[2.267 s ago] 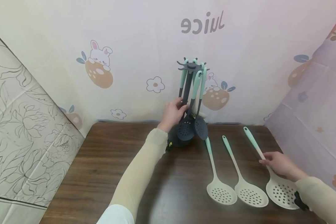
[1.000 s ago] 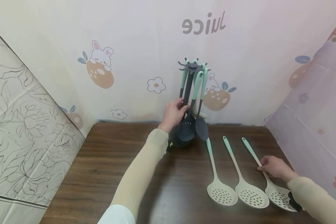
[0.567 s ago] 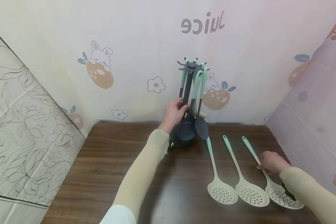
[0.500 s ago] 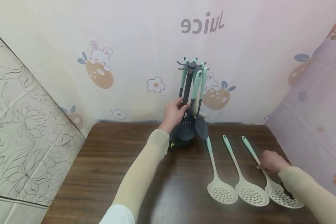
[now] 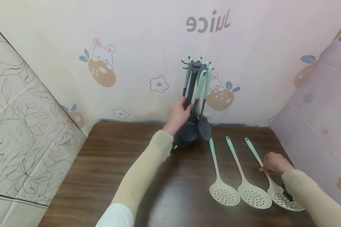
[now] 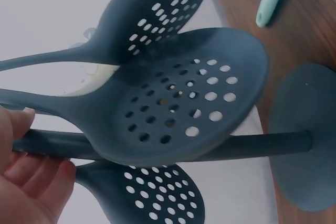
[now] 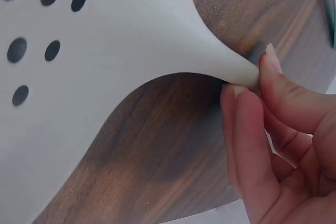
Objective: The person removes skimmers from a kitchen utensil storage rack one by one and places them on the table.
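My left hand (image 5: 178,114) grips the pole (image 5: 191,88) of a dark utensil rack (image 5: 196,64); in the left wrist view its fingers curl round the pole (image 6: 247,148). Dark skimmers with mint handles hang on the rack, two of them (image 5: 189,130) (image 5: 204,129) facing me. At the right, my right hand (image 5: 276,164) pinches the stem of a cream skimmer (image 5: 253,149) between thumb and fingers. This skimmer lies on the table, its perforated head partly behind my wrist. The right wrist view shows its head (image 7: 131,35) and neck close up.
Two more cream skimmers (image 5: 225,194) (image 5: 254,195) with mint handles lie side by side left of the held one. The brown wooden table (image 5: 108,176) meets patterned wall cloths at the back and sides. Something pale (image 5: 201,115) sits behind the hanging utensils.
The right skimmer has come down from a raised position onto the table, a little to the left. My right hand still pinches it, and its forearm has shifted left. My left hand keeps its grip.
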A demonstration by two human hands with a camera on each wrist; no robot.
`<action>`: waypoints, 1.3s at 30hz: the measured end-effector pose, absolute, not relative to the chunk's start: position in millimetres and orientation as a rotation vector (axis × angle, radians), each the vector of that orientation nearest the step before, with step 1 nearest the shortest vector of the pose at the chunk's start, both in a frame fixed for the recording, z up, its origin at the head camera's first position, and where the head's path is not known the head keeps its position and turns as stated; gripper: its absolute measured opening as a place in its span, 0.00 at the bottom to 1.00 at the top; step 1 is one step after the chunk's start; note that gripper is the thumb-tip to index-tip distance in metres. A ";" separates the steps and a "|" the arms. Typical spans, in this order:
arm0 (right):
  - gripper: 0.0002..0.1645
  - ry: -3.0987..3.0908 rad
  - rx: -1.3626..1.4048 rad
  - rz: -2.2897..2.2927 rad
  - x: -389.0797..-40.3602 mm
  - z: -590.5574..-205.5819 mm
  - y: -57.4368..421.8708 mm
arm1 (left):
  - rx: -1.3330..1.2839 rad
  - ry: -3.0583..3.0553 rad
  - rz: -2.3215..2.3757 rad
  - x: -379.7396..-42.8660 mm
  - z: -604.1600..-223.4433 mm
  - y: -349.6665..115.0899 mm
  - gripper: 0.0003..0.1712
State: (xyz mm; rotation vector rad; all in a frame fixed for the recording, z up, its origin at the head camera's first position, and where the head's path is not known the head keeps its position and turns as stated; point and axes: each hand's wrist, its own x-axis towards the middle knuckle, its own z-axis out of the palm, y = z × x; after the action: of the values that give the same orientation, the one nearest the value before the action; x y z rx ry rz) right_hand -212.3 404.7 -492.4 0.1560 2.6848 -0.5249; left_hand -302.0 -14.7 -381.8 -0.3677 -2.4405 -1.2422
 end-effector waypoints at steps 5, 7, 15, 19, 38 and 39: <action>0.15 2.689 0.202 -0.501 -211.3 -489.8 400.4 | -0.347 -2.350 -1.255 -297.1 -371.3 -11.4 0.18; 0.16 2.693 0.217 -0.491 -210.7 -487.9 400.0 | -0.350 -2.326 -1.269 -295.6 -365.7 -9.4 0.19; 0.15 2.692 0.201 -0.496 -210.9 -490.0 405.2 | -0.322 -2.293 -1.238 -297.6 -354.1 -5.1 0.17; 0.15 2.676 0.200 -0.528 -210.8 -493.0 411.0 | -0.316 -2.274 -1.250 -299.0 -352.9 -3.1 0.11; 0.15 2.687 0.206 -0.570 -205.3 -493.9 413.5 | -0.410 -2.420 -1.252 -310.1 -347.8 -10.2 0.12; 0.15 2.687 0.206 -0.566 -205.3 -493.6 413.5 | -0.418 -2.431 -1.266 -311.1 -347.5 -11.0 0.13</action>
State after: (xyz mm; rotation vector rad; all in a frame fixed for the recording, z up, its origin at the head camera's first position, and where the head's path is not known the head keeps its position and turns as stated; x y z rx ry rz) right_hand -205.3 413.5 -493.6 0.2062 2.6866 -0.5659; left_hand -311.1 -11.0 -347.5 -0.4180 -2.4310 -1.2662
